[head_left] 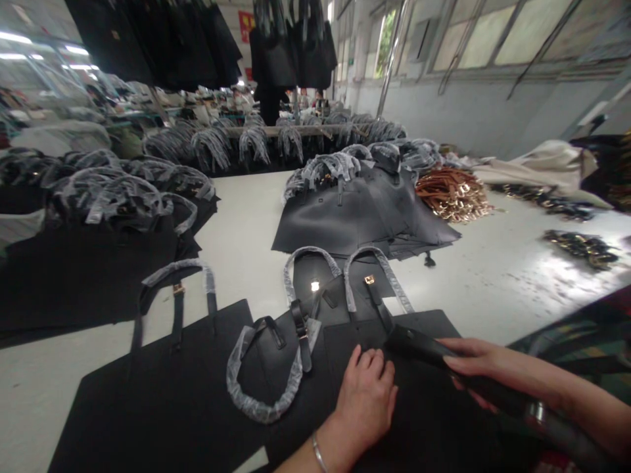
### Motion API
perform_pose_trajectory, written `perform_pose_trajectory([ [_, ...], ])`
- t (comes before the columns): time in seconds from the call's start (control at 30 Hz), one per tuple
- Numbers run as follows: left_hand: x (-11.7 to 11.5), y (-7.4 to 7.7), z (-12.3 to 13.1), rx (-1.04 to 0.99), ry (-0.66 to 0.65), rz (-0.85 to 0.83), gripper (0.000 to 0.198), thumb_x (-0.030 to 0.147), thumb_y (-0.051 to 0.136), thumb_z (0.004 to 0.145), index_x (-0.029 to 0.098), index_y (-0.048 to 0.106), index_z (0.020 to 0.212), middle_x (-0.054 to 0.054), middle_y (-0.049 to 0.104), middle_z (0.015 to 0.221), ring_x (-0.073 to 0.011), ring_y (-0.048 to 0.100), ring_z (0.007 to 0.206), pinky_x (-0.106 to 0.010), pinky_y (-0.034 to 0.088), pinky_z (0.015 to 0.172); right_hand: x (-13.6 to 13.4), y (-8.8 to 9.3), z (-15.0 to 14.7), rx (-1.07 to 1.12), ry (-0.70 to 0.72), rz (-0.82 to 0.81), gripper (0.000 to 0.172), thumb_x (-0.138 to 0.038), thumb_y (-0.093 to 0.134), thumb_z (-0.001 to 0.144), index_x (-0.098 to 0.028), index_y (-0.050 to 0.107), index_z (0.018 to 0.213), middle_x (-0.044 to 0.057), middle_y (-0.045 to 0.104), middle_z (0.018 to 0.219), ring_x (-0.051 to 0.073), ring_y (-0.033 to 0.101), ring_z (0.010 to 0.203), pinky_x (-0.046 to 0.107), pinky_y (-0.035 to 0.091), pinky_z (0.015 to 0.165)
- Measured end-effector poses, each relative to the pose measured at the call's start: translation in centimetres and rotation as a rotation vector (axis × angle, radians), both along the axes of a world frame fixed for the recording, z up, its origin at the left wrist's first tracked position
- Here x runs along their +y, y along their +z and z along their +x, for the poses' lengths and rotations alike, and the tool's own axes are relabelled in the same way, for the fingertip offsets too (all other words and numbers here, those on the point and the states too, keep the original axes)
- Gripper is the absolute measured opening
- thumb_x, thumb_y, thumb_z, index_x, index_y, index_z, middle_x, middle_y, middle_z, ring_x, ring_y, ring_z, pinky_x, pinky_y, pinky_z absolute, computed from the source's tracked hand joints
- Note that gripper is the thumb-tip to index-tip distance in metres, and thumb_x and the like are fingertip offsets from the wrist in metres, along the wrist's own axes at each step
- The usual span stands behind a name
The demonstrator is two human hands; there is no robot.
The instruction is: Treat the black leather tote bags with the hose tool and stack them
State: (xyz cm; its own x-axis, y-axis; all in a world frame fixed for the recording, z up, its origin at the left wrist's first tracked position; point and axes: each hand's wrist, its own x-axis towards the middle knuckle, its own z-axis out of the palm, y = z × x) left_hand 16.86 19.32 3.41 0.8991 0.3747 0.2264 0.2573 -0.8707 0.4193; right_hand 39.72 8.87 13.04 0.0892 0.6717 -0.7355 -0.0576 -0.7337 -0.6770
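My left hand (365, 401), with a thin metal bangle (319, 452) on the wrist, rests flat on a black leather tote bag (290, 358) and holds nothing. My right hand (473, 360) grips a long black handheld tool (419, 347) with a metal band near its rear, its front end lying over the bag. Curving away from the bag are handles wrapped in clear plastic (261, 387). A black strap with a buckle (300, 335) lies beside my left fingers. Another black tote (167, 394) lies to the left.
A stack of black bags with plastic-wrapped handles (365, 210) stands on the white worktable (236, 243). Beyond it lie brown straps with gold hardware (453, 194). Dark hardware piles (582, 249) lie to the right, and black bags (148, 39) hang overhead.
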Motion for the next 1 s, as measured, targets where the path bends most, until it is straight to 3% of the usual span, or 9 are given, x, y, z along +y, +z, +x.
perform_pose_trajectory([
  [0.2, -0.3, -0.2, -0.9, -0.036, -0.001, 0.052, 0.038, 0.034, 0.044, 0.097, 0.020, 0.050, 0.132, -0.008, 0.047, 0.142, -0.0231, 0.041, 0.130, -0.044, 0.030, 0.114, 1.9, -0.5, -2.1, -0.212, -0.069, 0.244, 0.087, -0.054, 0.072, 0.076, -0.020, 0.037, 0.148, -0.002, 0.062, 0.072, 0.012, 0.059, 0.049, 0.020, 0.049, 0.042],
  [0.3, -0.9, -0.2, -2.1, -0.067, 0.028, 0.064, 0.034, 0.030, 0.050, 0.094, 0.019, 0.053, 0.126, -0.008, 0.049, 0.138, -0.0248, 0.045, 0.126, -0.045, 0.036, 0.109, 0.6, 0.3, -2.1, -0.152, -0.013, 0.176, 0.083, -0.052, 0.070, 0.080, -0.022, 0.036, 0.149, 0.000, 0.065, 0.077, 0.012, 0.061, 0.051, 0.020, 0.049, 0.043],
  [0.37, -1.2, -0.4, -2.9, -0.057, 0.026, 0.056, 0.025, 0.024, 0.054, 0.092, 0.018, 0.058, 0.116, -0.007, 0.060, 0.119, -0.0240, 0.054, 0.109, -0.043, 0.046, 0.098, -0.5, 0.5, -2.2, -0.104, 0.054, 0.103, 0.079, -0.050, 0.070, 0.081, -0.023, 0.038, 0.148, 0.000, 0.065, 0.077, 0.012, 0.062, 0.051, 0.018, 0.048, 0.043],
  [0.47, -1.5, -0.9, -3.5, -0.055, -0.016, 0.053, 0.016, 0.020, 0.055, 0.090, 0.017, 0.060, 0.105, -0.005, 0.064, 0.097, -0.0216, 0.057, 0.089, -0.037, 0.052, 0.081, -1.1, 0.3, -2.8, -0.033, 0.130, 0.060, 0.075, -0.048, 0.070, 0.082, -0.023, 0.041, 0.147, -0.001, 0.064, 0.074, 0.010, 0.061, 0.049, 0.016, 0.047, 0.042],
  [0.6, -1.4, -1.7, -3.4, -0.112, -0.048, 0.078, 0.016, 0.018, 0.053, 0.091, 0.015, 0.059, 0.106, -0.005, 0.064, 0.099, -0.0211, 0.057, 0.089, -0.035, 0.052, 0.080, 0.3, -0.4, -4.2, 0.043, 0.173, 0.068, 0.074, -0.046, 0.068, 0.082, -0.022, 0.041, 0.147, -0.002, 0.063, 0.073, 0.009, 0.060, 0.046, 0.016, 0.046, 0.040],
  [0.73, -1.4, -1.6, -3.2, -0.084, -0.055, 0.070, 0.015, 0.016, 0.050, 0.091, 0.014, 0.058, 0.104, -0.006, 0.063, 0.100, -0.0208, 0.056, 0.088, -0.033, 0.053, 0.078, 3.0, -0.7, -6.0, 0.042, 0.194, 0.108, 0.071, -0.046, 0.068, 0.082, -0.019, 0.045, 0.144, -0.002, 0.062, 0.072, 0.009, 0.059, 0.046, 0.016, 0.046, 0.040],
  [0.87, -1.4, -0.9, -3.4, -0.041, -0.021, 0.026, 0.013, 0.018, 0.049, 0.091, 0.017, 0.057, 0.101, -0.004, 0.063, 0.100, -0.0210, 0.056, 0.086, -0.033, 0.053, 0.074, 4.9, -0.3, -7.1, -0.097, 0.069, 0.209, 0.080, -0.050, 0.070, 0.077, -0.018, 0.043, 0.145, -0.002, 0.061, 0.072, 0.011, 0.057, 0.047, 0.020, 0.046, 0.041],
  [1.0, -1.5, -0.3, -3.5, -0.025, 0.008, -0.049, 0.009, 0.019, 0.048, 0.091, 0.021, 0.057, 0.091, -0.002, 0.062, 0.091, -0.0197, 0.055, 0.083, -0.032, 0.052, 0.070, 4.5, 1.0, -5.4, -0.205, -0.100, 0.322, 0.089, -0.053, 0.072, 0.074, -0.017, 0.038, 0.148, -0.001, 0.062, 0.073, 0.013, 0.057, 0.050, 0.024, 0.048, 0.045],
])
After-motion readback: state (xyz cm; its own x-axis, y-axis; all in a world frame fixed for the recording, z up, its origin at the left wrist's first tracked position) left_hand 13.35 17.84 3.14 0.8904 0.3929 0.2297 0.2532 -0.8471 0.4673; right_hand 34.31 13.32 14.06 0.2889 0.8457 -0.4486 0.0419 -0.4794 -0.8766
